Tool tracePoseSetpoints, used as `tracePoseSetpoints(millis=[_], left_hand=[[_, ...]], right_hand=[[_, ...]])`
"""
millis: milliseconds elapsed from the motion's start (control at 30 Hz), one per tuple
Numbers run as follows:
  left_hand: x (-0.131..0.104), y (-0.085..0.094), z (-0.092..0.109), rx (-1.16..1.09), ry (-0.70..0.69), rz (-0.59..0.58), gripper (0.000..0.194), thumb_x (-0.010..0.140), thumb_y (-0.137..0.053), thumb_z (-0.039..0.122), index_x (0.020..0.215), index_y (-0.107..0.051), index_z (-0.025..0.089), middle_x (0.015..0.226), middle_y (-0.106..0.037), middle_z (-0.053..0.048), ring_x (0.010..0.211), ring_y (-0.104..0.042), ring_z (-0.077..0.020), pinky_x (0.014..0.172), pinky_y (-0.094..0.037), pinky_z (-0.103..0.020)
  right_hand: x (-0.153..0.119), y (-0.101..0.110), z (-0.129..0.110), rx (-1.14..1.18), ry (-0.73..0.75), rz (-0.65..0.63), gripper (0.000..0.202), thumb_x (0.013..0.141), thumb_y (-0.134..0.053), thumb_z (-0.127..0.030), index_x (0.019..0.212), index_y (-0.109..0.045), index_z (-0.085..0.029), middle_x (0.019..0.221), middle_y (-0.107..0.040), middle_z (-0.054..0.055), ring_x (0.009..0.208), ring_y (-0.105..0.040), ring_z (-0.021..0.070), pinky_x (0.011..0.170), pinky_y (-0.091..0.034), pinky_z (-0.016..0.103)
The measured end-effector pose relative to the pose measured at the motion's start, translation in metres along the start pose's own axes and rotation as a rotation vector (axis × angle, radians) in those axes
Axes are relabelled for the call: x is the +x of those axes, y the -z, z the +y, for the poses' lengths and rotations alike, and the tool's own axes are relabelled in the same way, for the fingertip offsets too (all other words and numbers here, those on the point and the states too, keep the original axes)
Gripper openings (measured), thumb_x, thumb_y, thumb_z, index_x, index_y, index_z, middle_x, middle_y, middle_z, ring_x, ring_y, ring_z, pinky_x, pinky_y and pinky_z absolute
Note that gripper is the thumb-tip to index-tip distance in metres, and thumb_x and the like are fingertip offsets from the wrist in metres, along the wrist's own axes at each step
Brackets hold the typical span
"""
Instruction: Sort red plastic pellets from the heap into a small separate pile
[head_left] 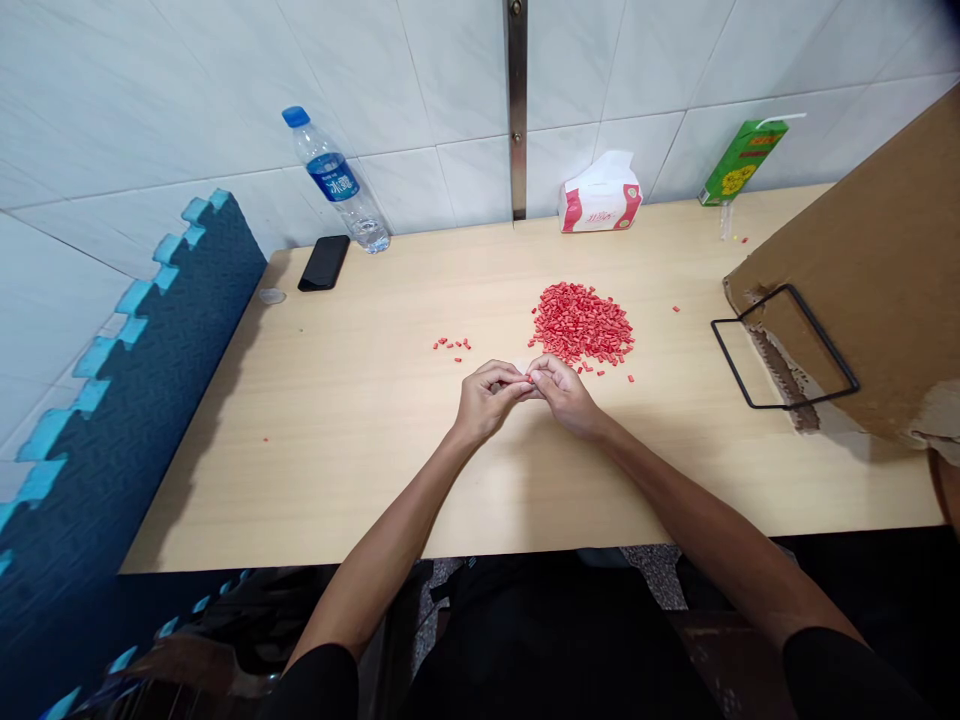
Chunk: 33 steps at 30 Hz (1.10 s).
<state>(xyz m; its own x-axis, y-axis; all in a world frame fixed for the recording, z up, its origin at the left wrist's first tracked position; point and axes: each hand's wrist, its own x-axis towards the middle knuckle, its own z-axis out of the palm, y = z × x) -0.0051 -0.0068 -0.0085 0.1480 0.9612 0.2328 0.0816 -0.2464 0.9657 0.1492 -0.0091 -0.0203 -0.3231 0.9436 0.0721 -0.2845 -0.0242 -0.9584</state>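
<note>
The pieces [583, 324] are red, the tabletop [337, 430] pale beige.

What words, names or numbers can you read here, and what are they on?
None can be read for sure:
Bottle label: big white characters on blue, too slanted and blurred to read.
Tissue pack: pinkish-red writing, too blurred to read.
Green carton: reddish-orange markings, too small to read.
Phone: dark screen, no words showing.
Red pieces: no writing I can see.

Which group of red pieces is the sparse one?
The small cluster beyond the left hand: just a few scattered pieces, whereas the big pile to its right is densely heaped.
</note>
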Motion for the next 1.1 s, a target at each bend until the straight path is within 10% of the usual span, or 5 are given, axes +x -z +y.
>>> tracePoseSetpoints(millis=[1100], left_hand=[[-0.002,0.002,0.006,-0.157,0.058,-0.098,0.013,0.066,-0.078,0.027,0.071,-0.073,0.016,0.081,-0.066,-0.005,0.074,-0.065,-0.0146,0.069,-0.058,-0.030]], right_hand=[[-0.005,0.010,-0.019,-0.264,0.015,-0.122,0.015,0.089,-0.049,-0.035,0.088,-0.050,-0.020,0.078,-0.061,0.000,0.078,-0.063,0.0145,0.075,-0.051,0.031]])
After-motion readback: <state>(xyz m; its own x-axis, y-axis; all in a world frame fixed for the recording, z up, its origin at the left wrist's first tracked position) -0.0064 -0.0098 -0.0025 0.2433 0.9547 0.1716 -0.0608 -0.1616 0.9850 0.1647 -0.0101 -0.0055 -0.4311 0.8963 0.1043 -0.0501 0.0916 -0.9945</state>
